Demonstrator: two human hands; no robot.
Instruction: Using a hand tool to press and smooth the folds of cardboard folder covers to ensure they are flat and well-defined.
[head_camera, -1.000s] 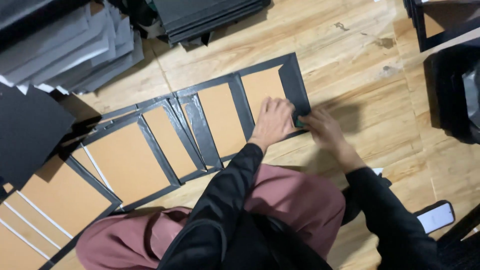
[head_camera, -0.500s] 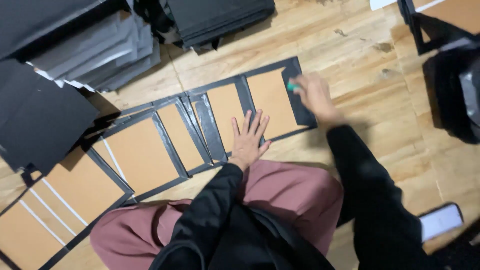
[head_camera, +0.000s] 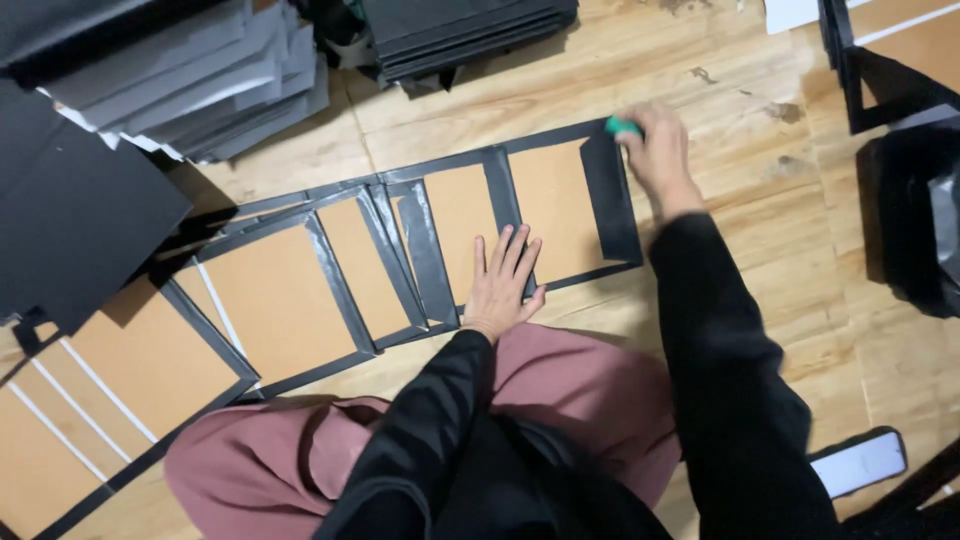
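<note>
Matt brown cardboard panels, glossy black paper edging, scuffed wooden floor

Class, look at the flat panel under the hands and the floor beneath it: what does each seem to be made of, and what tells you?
Panel: probably brown cardboard, matte, edged with slightly glossy black paper or film; folded strips catch light. Floor: wood boards, by grain and seams, worn. The right hand holds a small green tool, likely plastic; the left hand lies flat.
</note>
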